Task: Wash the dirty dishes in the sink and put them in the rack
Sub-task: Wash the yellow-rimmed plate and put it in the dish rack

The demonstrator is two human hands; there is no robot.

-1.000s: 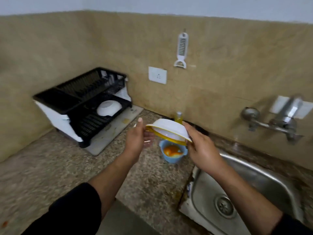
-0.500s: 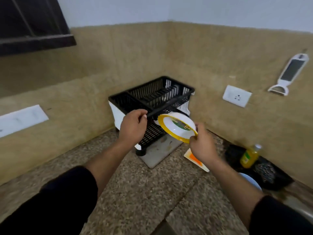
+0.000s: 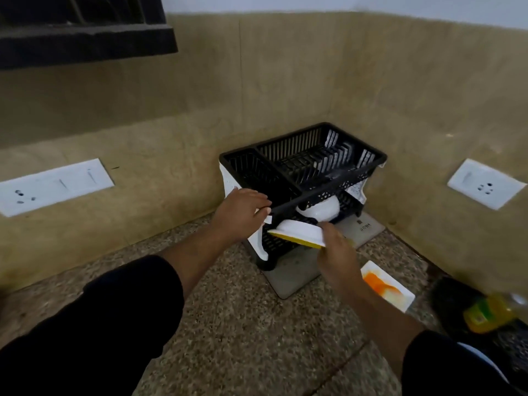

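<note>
Okay, head view. The left hand point(image 3: 241, 212) has its fingers curled over the front rail of the dish rack point(image 3: 303, 167), on the upper black tier, gripping it. The right hand point(image 3: 337, 250) pinches the near rim of the yellow-rimmed bowl point(image 3: 297, 231), which is upside down, tilted and partly inside the lower-tier opening. A white bowl point(image 3: 320, 210) sits upside down on the lower tier just behind it. The rack stands on a grey drip tray point(image 3: 285, 281) in the corner of the speckled counter point(image 3: 243, 338). A rectangular dish point(image 3: 385, 284) with orange smears lies on the counter right of the tray. A blurred yellow bottle point(image 3: 491, 312) is at far right.
</note>
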